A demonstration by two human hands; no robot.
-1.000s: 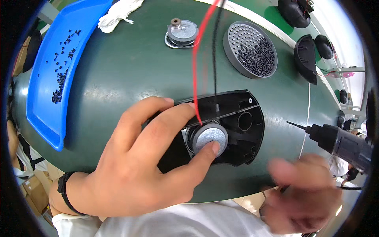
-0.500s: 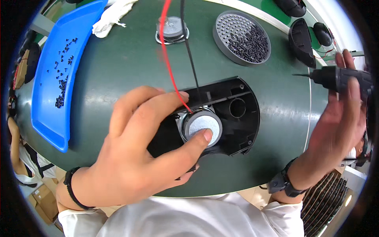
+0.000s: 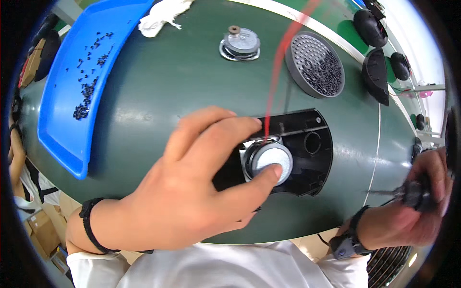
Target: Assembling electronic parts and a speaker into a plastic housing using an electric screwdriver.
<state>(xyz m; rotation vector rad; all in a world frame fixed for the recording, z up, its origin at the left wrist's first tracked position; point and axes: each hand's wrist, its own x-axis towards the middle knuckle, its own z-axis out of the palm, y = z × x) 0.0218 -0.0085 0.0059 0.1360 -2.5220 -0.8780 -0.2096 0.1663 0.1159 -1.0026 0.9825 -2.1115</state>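
My left hand (image 3: 187,177) grips a black plastic housing (image 3: 322,156) on the green table. Its thumb presses on the silver magnet of a round speaker (image 3: 273,161) seated in the housing, and its fingers reach over the far edge. A red wire (image 3: 272,86), blurred, rises from the speaker; a dark wire behind it is faint. At the far right my right hand (image 3: 401,223) is closed around a dark power screwdriver (image 3: 418,194), smeared by motion. The bit points left, apart from the housing.
A second speaker (image 3: 244,42) stands beyond the housing. Dark screws fill part of a round grey dish (image 3: 294,72); others lie in a blue tray (image 3: 50,127) at left. A white cloth (image 3: 161,17) is at the back. Black shells (image 3: 377,74) line the right back edge.
My right hand has lowered the screwdriver towards me and turned it. The table items appear shifted right in view, and the red wire leans right now. My left hand keeps its hold.
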